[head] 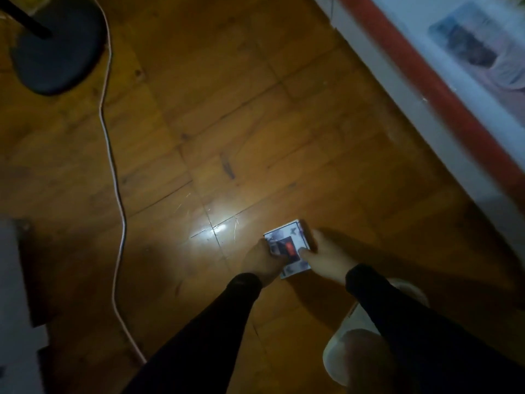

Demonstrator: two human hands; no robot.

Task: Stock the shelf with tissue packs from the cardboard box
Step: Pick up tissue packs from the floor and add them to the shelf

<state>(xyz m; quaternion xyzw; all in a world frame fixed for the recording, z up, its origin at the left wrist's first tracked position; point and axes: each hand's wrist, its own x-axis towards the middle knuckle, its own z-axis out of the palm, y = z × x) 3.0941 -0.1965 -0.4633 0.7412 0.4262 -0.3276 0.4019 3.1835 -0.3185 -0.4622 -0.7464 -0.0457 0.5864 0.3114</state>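
A small flat white tissue pack [287, 245] with a dark printed picture and a red mark on its face; held tilted above the wooden floor, low and right of centre; both hands grip its sides.

- We saw a dim, warm-toned view, darkest along the bottom edge.
- A white glare spot shone on the wooden floor [211, 230].
- Motion blur smeared the red-edged panel [443, 89] at right.
- Soft shadows trailed beside our hands.
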